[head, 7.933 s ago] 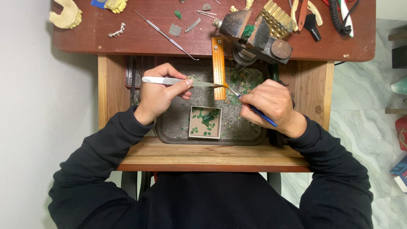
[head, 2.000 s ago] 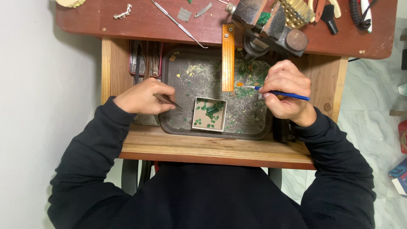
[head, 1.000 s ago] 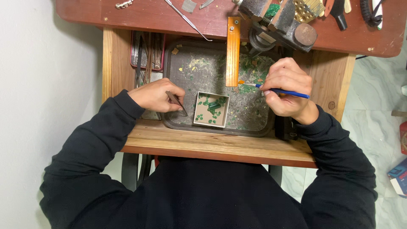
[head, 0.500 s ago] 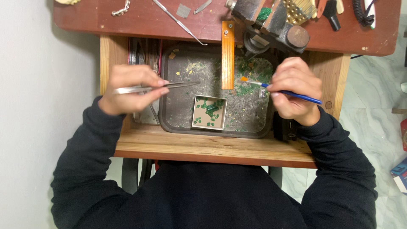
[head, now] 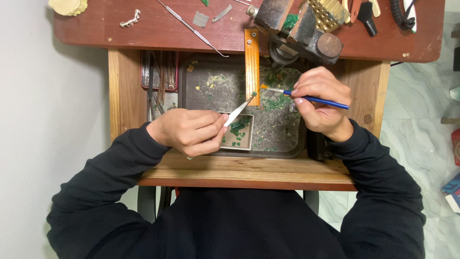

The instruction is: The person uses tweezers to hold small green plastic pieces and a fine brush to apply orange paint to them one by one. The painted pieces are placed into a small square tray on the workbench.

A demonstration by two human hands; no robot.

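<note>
Over the tray [head: 201, 91], left hand [head: 189, 132] has angled its tweezers [head: 238, 111] toward the brush [head: 306, 97].

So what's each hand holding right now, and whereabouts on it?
The left hand pinches metal tweezers at their rear half. The right hand grips a blue-handled brush mid-shaft, like a pen.

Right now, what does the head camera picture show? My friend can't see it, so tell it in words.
Seen from above, a person's left hand holds tweezers pinching a tiny green piece, while the right hand points a blue-handled brush at it. Below lie a dark tray and a small box of green bits.
</note>
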